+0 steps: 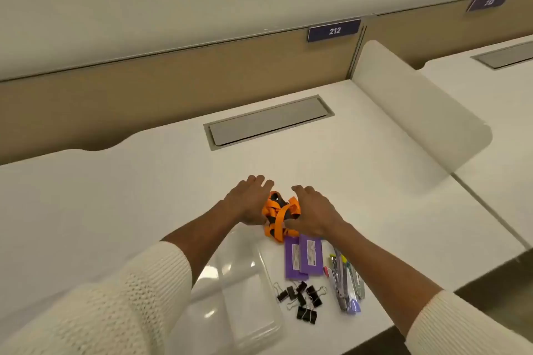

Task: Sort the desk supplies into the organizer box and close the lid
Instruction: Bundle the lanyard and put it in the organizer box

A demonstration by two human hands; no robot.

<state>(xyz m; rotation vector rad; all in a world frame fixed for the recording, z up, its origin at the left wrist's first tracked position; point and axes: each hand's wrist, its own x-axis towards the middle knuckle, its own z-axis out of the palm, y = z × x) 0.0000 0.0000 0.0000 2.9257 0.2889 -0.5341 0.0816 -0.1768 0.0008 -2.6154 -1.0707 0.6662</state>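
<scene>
A tangle of orange and black lanyard straps (279, 215) lies on the white desk. My left hand (249, 202) presses against its left side and my right hand (313, 212) against its right side, so both hands cup the bundle. A clear plastic organizer box (248, 291) sits nearer to me, partly under my left forearm. Two purple packets (302, 258) lie just below the straps. Several black binder clips (302, 300) are scattered in front of them. To the right lies a stapler with pens (346, 282).
A grey cable hatch (268, 121) is set into the desk (115, 196) farther back. A white divider panel (418, 112) stands at the right, and a tan partition with a "212" label (334, 30) runs along the back. The desk's front edge is at bottom right.
</scene>
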